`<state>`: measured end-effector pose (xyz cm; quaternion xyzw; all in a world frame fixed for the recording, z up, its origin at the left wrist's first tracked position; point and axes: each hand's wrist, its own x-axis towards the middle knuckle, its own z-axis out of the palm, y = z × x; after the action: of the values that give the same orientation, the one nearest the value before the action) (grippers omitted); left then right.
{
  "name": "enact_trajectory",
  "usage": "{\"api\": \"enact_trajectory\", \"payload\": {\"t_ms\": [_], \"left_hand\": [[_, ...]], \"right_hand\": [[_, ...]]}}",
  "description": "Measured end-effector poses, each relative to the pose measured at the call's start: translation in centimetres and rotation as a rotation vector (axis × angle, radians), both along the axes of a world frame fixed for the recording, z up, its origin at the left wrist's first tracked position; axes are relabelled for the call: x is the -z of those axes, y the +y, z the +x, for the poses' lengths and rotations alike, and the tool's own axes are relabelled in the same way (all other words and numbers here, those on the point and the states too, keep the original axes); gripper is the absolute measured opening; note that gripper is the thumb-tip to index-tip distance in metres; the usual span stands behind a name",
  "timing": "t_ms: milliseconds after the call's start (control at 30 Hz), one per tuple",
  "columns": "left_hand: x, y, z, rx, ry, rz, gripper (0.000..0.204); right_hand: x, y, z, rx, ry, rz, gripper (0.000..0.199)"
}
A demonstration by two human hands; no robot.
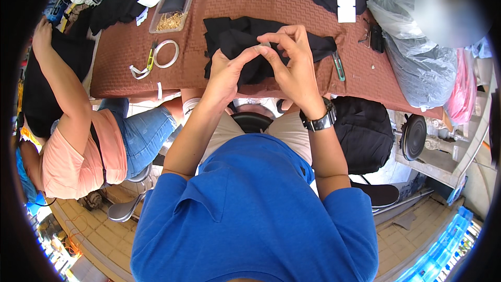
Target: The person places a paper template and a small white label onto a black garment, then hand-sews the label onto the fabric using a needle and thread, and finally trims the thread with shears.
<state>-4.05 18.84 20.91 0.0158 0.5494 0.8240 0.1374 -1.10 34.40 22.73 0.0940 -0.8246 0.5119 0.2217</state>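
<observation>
A piece of black cloth [242, 27] lies bunched on the table before me. My left hand [228, 73] is closed at the cloth's near side, its thumb reaching right and its other fingers partly hidden. My right hand [293, 65] bends over the same cloth, thumb and index finger pinched near the left thumb tip. A tiny pale piece [265, 44] shows between the fingertips; its kind is too small to tell. Just right of the cloth lie small thread snips [339, 67] with a green handle.
On the brown-covered table [115, 73] are a clear box [169, 22] with small gold-coloured pieces, a white ring [166, 54] and a yellow-green cutter [151, 58]. Plastic-wrapped bundles [417, 62] stand at right. A co-worker [86, 151] sits at left, handling black cloth.
</observation>
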Motion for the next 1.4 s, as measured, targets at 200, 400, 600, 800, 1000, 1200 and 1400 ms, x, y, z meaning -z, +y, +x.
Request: {"api": "enact_trajectory", "payload": {"t_ms": [200, 400, 600, 800, 1000, 1200, 1400], "left_hand": [[1.9, 0.3, -0.7, -0.1, 0.075, -0.07, 0.017], [3.5, -0.4, -1.8, -0.169, 0.17, -0.251, 0.016], [5.5, -0.3, -2.6, -0.309, 0.306, -0.4, 0.015], [3.2, -0.5, -1.9, -0.173, -0.022, 0.033, 0.012], [-0.8, -0.4, -0.4, -0.031, -0.129, 0.137, 0.016], [-0.8, -0.7, -0.2, 0.014, -0.085, 0.094, 0.02], [-0.9, -0.4, -0.2, -0.022, -0.079, 0.127, 0.014]], "right_hand": [[-1.9, 1.2, -1.6, -0.102, 0.13, -0.104, 0.003], [-10.1, 2.7, 0.8, -0.213, 0.455, -0.436, 0.008], [-13.5, 5.3, 4.2, -0.55, 0.553, -0.522, 0.017], [-8.7, 1.2, 5.0, -0.303, 0.092, -0.551, 0.013], [2.0, -2.0, 2.2, -0.044, -0.13, -0.608, 0.007], [3.2, -2.9, 1.6, 0.061, -0.041, -0.564, 0.01], [3.7, -3.1, 1.3, 0.093, -0.039, -0.523, 0.012]]}}
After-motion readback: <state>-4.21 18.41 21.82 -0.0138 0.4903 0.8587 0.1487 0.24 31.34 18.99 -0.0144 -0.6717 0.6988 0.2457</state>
